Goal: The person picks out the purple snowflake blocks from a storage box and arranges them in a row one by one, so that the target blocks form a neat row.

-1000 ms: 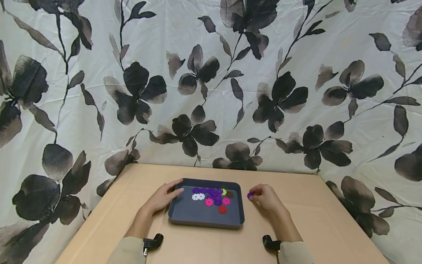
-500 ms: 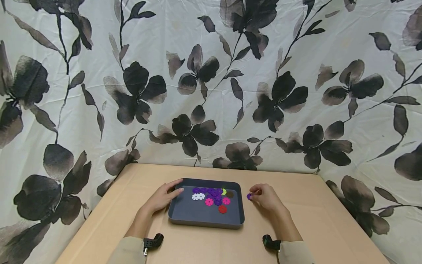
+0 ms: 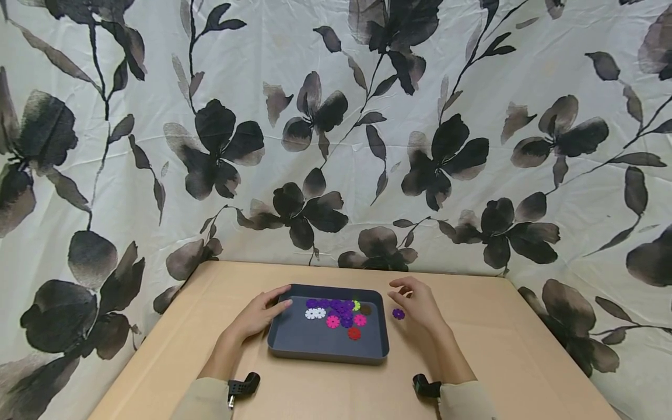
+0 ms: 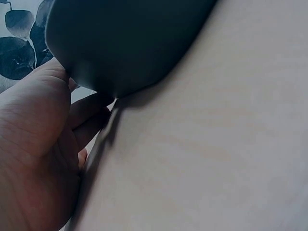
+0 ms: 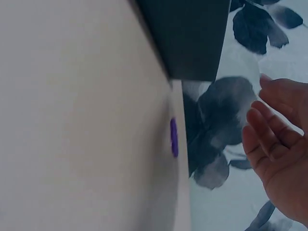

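Note:
My left hand holds the left side of a dark grey rectangular tray, thumb at the rim and fingers round the far left corner. In the left wrist view those fingers go partly out of sight behind the tray. Beside the tray's right edge, a purple notched plastic disc lies flat on the table. My right hand hovers just over and to the right of it, fingers apart and holding nothing. The right wrist view has the disc edge-on, apart from the hand.
Inside the tray are a cluster of purple discs, white ones, pink ones, a red one, a brown one and a yellow-green one. Behind the tan table hangs a floral cloth.
My right hand has let go of the purple disc, lifted and spread its fingers. The disc now lies on the table. The left hand and tray stay put.

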Tool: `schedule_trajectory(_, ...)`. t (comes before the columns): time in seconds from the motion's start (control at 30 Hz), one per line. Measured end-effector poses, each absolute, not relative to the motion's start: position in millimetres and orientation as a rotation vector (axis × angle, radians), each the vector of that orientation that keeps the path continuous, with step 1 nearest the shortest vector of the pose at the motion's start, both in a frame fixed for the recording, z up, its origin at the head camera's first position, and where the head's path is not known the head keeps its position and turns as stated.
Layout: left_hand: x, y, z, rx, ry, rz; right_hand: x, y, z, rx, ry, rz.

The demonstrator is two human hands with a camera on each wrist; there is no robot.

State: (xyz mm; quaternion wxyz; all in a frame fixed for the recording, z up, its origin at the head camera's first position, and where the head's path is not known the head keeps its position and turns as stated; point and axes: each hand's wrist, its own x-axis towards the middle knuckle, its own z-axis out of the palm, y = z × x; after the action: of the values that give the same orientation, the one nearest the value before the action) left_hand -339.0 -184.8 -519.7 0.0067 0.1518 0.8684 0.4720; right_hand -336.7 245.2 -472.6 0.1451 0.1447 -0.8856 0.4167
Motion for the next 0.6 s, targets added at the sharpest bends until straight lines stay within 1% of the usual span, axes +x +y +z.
schedule_trajectory(0.3,-338,-188,-522,0.441,2.724,1.466,-334,205,-467,0.537,-2.554,1.338)
schedule_trajectory(0.6,-340,-186,-522,0.43,2.733,1.454,-338,166,-475,0.721,-2.67,1.252)
